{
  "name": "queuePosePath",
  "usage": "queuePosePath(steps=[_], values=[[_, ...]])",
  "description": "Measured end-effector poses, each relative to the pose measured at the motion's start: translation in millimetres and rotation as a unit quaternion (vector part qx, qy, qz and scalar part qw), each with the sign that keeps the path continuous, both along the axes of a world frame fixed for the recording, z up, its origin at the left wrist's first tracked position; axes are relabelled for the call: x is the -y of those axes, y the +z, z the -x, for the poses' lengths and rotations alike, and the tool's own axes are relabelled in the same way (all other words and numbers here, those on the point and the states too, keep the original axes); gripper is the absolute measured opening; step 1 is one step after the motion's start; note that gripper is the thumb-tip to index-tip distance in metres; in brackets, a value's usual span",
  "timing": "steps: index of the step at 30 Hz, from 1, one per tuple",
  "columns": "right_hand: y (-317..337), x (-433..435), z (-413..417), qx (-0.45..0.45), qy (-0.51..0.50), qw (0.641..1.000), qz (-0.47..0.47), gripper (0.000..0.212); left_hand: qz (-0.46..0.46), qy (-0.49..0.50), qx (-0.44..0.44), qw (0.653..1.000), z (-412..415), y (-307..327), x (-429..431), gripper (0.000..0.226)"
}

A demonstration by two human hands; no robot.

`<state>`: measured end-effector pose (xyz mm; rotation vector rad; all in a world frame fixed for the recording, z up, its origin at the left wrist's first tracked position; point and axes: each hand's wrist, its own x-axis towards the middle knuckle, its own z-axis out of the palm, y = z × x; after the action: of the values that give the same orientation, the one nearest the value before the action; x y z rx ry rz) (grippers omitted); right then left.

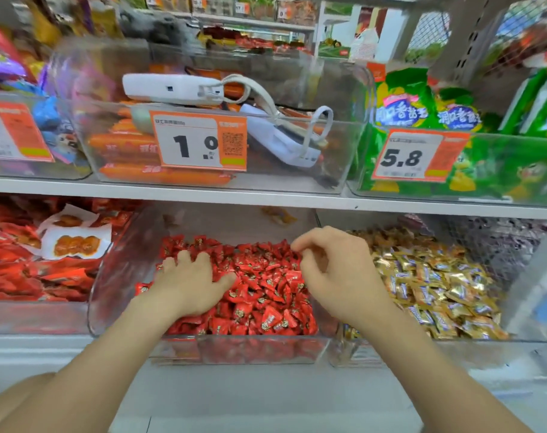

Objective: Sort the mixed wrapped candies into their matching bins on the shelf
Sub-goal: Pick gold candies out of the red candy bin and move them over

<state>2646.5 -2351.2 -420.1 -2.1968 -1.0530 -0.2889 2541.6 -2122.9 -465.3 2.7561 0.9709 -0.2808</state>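
Read "1.0" in bold black digits on the orange-and-white paper price tag (199, 142) on the front of the clear plastic bin of orange sausages (344, 170), beside a printed QR code (233, 144). Read "5.8" on the second orange-and-white tag (419, 156), fixed to the clear bin of green bags (515, 185). Made out only a cut-off "0" on the left-hand tag (13, 132). Saw blurred white Chinese characters on the green plastic bags (403, 89). Found the print on the red wrapped candies (266, 292) and gold wrapped candies (437, 285) too small to read.

Three clear bins (281, 179) are seated on the upper shelf board (203, 195); the red-candy bin (234, 350) and gold-candy bin (453, 351), on the lower board (266, 389).
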Motion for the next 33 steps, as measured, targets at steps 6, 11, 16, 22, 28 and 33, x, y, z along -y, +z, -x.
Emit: queuePosePath(steps=[6, 11, 16, 22, 28, 33], values=[[-33.5, -106.7, 11.1, -0.024, 0.099, 0.979, 0.175, 0.028, 0.071, 0.049, 0.009, 0.996, -23.6, -8.6, -69.1, 0.068], [-60.5, -170.7, -14.5, -0.020, 0.075, 0.971, 0.227, 0.019, 0.076, -0.002, 0.012, 0.997, -33.0, -27.0, -93.8, 0.042], [-75.0, -192.1, -42.3, -0.061, 0.178, 0.961, 0.205, 0.045, 0.105, -0.064, -0.082, 0.989, -31.4, -11.7, -67.2, 0.040], [-71.1, -191.6, -55.5, -0.044, 0.142, 0.916, 0.373, 0.036, 0.110, -0.090, -0.151, 0.978, -12.2, -9.0, -53.9, 0.060], [-62.8, -203.2, -44.9, 0.064, 0.045, 0.938, 0.337, 0.021, 0.117, -0.114, -0.147, 0.976, -4.5, -5.9, -54.1, 0.062], [-85.9, -222.7, -47.8, -0.071, 0.161, 0.936, 0.306, 0.051, 0.102, -0.106, -0.135, 0.980, 5.4, -1.2, -54.1, 0.060]])
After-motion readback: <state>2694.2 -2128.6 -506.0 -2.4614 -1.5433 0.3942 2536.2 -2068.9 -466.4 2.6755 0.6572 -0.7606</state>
